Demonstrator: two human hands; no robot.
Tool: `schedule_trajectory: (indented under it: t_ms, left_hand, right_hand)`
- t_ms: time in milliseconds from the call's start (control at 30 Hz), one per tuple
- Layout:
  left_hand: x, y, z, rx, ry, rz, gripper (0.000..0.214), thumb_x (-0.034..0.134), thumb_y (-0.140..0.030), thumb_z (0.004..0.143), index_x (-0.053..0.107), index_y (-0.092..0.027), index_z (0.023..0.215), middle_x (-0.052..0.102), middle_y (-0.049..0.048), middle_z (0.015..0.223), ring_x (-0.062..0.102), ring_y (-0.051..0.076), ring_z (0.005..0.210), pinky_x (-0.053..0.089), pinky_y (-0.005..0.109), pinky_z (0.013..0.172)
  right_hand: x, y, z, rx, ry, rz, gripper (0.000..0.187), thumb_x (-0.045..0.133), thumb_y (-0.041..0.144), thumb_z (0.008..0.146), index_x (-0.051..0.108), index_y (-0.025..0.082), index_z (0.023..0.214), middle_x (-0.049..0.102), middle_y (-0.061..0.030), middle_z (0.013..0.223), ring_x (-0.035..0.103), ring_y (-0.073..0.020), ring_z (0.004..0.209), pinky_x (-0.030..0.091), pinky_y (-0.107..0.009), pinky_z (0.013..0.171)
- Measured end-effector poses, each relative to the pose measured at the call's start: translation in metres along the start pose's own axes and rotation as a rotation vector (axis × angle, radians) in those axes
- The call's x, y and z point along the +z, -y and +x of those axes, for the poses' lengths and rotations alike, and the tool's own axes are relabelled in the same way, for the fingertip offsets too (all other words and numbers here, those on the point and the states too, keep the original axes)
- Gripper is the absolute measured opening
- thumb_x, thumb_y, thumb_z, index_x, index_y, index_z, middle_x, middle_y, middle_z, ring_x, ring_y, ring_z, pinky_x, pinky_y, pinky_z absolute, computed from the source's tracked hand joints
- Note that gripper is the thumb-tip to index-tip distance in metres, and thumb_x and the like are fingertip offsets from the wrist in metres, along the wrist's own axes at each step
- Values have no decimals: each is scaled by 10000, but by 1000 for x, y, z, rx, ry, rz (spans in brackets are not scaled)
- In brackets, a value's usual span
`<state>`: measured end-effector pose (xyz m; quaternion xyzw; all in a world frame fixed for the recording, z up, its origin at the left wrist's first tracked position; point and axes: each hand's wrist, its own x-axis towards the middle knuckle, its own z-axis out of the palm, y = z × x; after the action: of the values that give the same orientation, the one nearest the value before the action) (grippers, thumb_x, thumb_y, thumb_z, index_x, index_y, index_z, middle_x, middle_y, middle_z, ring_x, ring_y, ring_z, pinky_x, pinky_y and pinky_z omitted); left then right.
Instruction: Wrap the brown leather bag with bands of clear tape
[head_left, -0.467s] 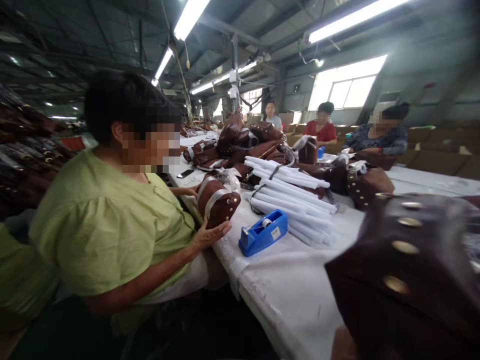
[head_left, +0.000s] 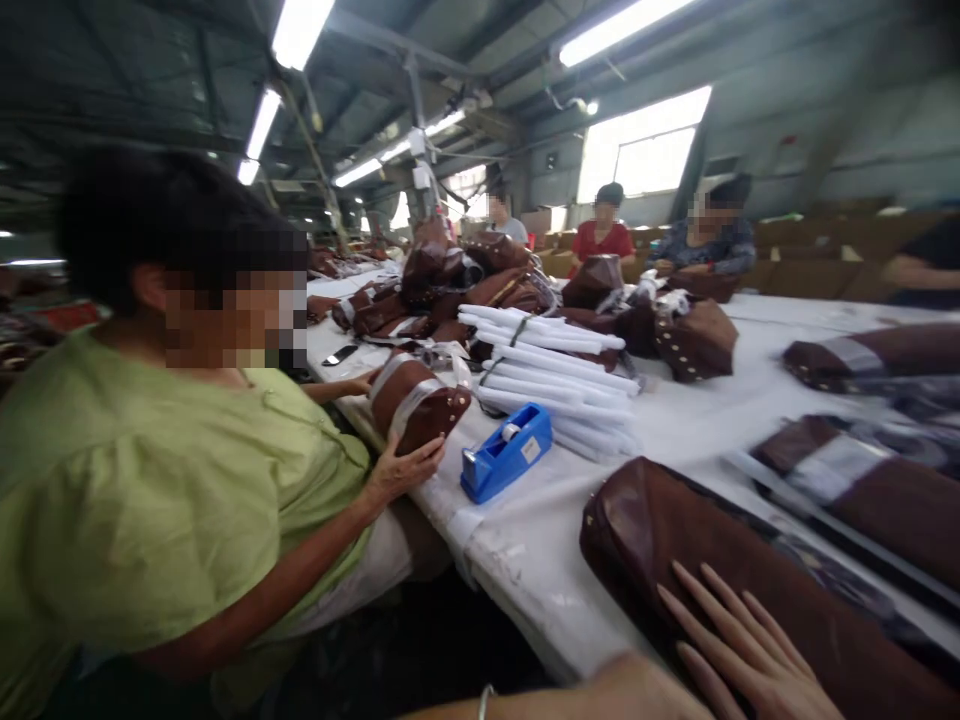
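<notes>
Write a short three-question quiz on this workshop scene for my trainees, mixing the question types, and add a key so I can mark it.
1. Multiple choice: What colour is the tape dispenser?
A red
B blue
C yellow

2. True or false: The co-worker in light green is holding a banded brown bag.

3. Short answer: What does the camera wearer's right hand, fingers spread, rest on?

Key:
1. B, blue
2. True
3. A long brown bag
</notes>
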<state>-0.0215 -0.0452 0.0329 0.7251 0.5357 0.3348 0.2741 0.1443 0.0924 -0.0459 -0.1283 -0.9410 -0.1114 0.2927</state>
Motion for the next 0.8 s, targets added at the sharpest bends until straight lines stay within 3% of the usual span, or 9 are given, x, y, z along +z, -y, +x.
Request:
schedule_trajectory:
  t_ms: [67, 167, 300, 400, 533, 567, 633, 733, 800]
  left_hand:
    - [-13, -2, 7, 4, -45, -50, 397, 333, -342, 1044, 603, -223, 1310, 707, 41, 1238, 675, 153, 1110, 543, 277, 967]
    - [-24, 18, 41, 87, -392, 113, 378, 394, -299, 1025, 598, -212, 1331, 675, 76, 1307, 615, 189, 1232, 467, 338, 1091]
    - [-1, 69, 71, 255, -386, 522, 433, 418, -282, 1009, 511, -230, 1429, 518, 101, 1490, 431, 254, 1423, 330, 482, 1186]
    - [19, 96, 64, 212, -340, 691, 504, 452, -324, 997, 419, -259, 1495, 370, 96, 1589, 333, 278, 1477, 278, 516, 1198]
    - [26, 100, 55, 146, -318, 741, 540, 468, -339, 991, 375, -275, 1519, 299, 78, 1623, 267, 286, 1505, 220, 539, 1212]
    - [25, 99, 55, 138, -310, 739, 545, 473, -338, 989, 372, -275, 1521, 294, 78, 1625, 258, 287, 1508, 207, 541, 1216]
    - [25, 97, 56, 140, -300, 732, 557, 494, -340, 981, 371, -281, 1521, 279, 84, 1631, 237, 299, 1514, 188, 553, 1219]
    - [30, 100, 53, 147, -289, 721, 558, 521, -342, 970, 393, -294, 1510, 260, 97, 1637, 207, 325, 1520, 193, 581, 1210]
    - [33, 102, 51, 141, -288, 721, 548, 526, -328, 968, 411, -285, 1501, 261, 113, 1635, 208, 339, 1518, 214, 600, 1198]
  right_hand:
    - [-12, 17, 3, 53, -3, 46, 567, 520, 357, 924, 468, 283, 1484, 515, -54, 1489, 538, -319, 1325, 497, -493, 1040]
    - [-16, 33, 9, 197, 53, 82, 468, 539, 279, 961, 535, 252, 1428, 547, -81, 1463, 490, -287, 1373, 429, -511, 1133]
    - [-32, 38, 18, 220, 97, 154, 339, 526, 339, 986, 673, 184, 1249, 648, -106, 1344, 565, -272, 1300, 486, -482, 1092]
    - [-84, 37, 35, 237, 40, 180, 302, 510, 356, 1003, 695, 213, 1194, 731, -62, 1200, 647, -210, 1191, 493, -406, 1091]
    - [-147, 27, 56, 456, -312, -117, 549, 416, 392, 1028, 355, 197, 1538, 452, -95, 1541, 324, -307, 1473, 240, -569, 1223]
    - [-146, 24, 56, 527, -376, -183, 630, 363, 464, 1030, 255, 166, 1574, 314, -112, 1614, 226, -344, 1504, 181, -615, 1223]
    - [-121, 20, 45, 546, -212, -188, 761, 358, 557, 1009, 114, 141, 1597, 109, -114, 1668, 106, -338, 1530, 160, -583, 1234]
    - [-61, 18, 13, 490, 162, -128, 781, 492, 534, 973, 179, 171, 1590, 195, -123, 1651, 207, -286, 1518, 225, -494, 1237]
    - [-35, 19, -4, 550, 264, -106, 790, 542, 544, 946, 241, 178, 1578, 201, -134, 1647, 214, -303, 1515, 219, -515, 1234]
